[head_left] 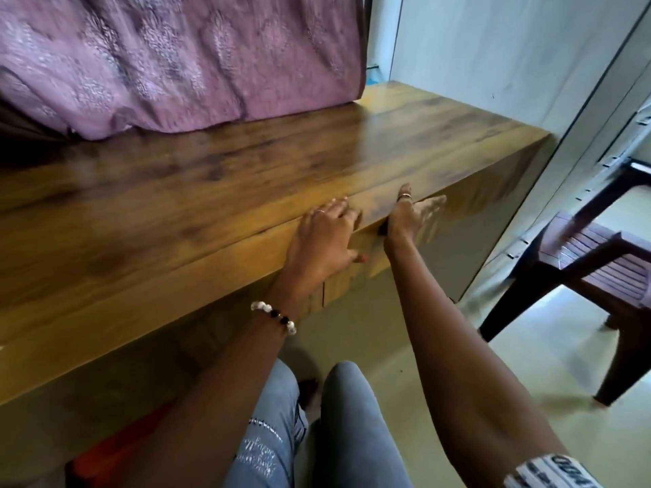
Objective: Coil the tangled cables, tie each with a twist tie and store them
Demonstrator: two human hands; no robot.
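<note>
Both hands were at the front edge of the wooden worktop point(176, 191). The left hand point(326, 237) lay flat and held nothing. The right hand point(410, 214) maybe gripped a small dark drawer handle; blurry, I cannot tell. No cables showed.

Beaded bracelet point(274, 317) on left wrist; rings; grey jeans point(352, 427); printed sleeve point(549, 471).

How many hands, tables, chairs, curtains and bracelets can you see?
Hands: 2, left hand and right hand
Wooden table: 1
Brown chair: 1
Pink curtain: 1
Bead bracelet: 1
Total: 6
</note>
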